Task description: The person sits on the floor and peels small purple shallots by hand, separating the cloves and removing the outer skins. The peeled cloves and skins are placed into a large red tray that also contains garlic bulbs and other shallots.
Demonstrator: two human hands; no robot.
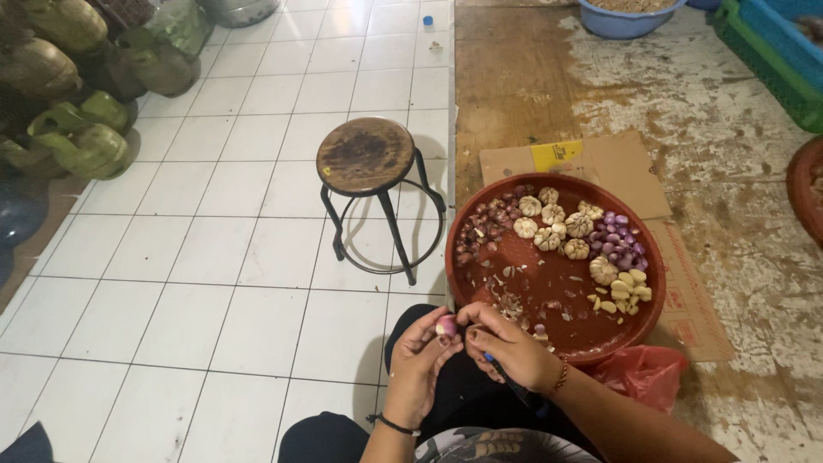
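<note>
Your left hand (417,360) pinches small shallot (446,326) at fingertips, held over your lap, just beside near rim of round red tray (549,283). Your right hand (513,347) curled closed on knife (506,377); blade hidden, only dark handle with blue bit shows. Tray carries garlic bulbs (553,225), unpeeled shallots (484,230), peeled cloves (626,290), loose skins. Tray sits on cardboard (626,167) over worn wooden platform (737,171). Red plastic bag (645,373) partly tucked under tray. Round stool (367,156) on white tiled floor (171,283). Green gas cylinders (81,137) cut off at left edge.
</note>
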